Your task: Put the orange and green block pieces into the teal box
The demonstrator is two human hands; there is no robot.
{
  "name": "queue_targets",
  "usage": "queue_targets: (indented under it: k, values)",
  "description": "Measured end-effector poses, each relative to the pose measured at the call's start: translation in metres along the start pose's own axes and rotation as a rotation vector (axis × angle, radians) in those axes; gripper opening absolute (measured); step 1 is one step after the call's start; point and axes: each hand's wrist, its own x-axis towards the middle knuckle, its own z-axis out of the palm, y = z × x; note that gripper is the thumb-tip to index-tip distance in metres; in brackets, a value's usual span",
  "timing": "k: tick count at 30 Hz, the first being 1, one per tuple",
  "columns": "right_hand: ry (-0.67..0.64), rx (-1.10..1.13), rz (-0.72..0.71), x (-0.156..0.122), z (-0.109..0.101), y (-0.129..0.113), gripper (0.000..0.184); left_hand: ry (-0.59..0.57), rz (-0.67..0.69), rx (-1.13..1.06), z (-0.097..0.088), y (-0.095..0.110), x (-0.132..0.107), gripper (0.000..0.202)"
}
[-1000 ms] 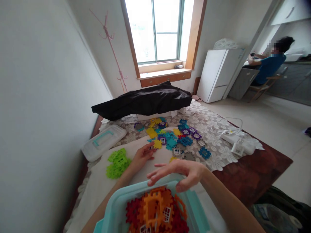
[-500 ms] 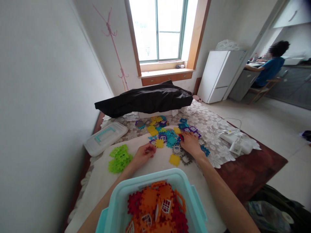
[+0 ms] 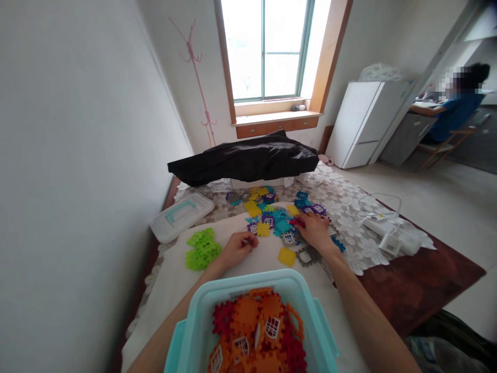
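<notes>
My right hand [image 3: 315, 231] reaches into the loose pile of plastic toy pieces, its fingertips closed on a red toothed piece [image 3: 297, 221]. Around it lie a teal piece [image 3: 283, 226], a grey piece with a white window [image 3: 288, 239], purple window pieces and a yellow square piece [image 3: 286, 257]. My left hand [image 3: 238, 249] rests on the white cloth with its fingers curled, nothing visible in them. Beside it is a heap of lime green pieces [image 3: 203, 250]. Close to me stands a light teal bin [image 3: 248, 278] holding red and orange pieces [image 3: 247, 314], some with white windows.
A clear lid [image 3: 181, 216] lies at the table's left side. Black sheeting [image 3: 248, 160] covers something at the far end. White cables and a power adapter [image 3: 389, 243] lie on the right. A person in blue [image 3: 452, 116] sits beyond the fridge [image 3: 363, 122].
The view has swung a little to the left. The red piece at my right fingertips shows more clearly, and that hand has drawn slightly back. My left hand stays curled on the cloth.
</notes>
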Motion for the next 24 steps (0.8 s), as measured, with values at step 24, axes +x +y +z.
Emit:
queue_targets:
  k: [24]
  values:
    - [-0.147, 1.616, -0.370, -0.039, -0.060, -0.067, 0.029, 0.475, -0.153, 1.125, -0.062, -0.004, -0.093, 0.092]
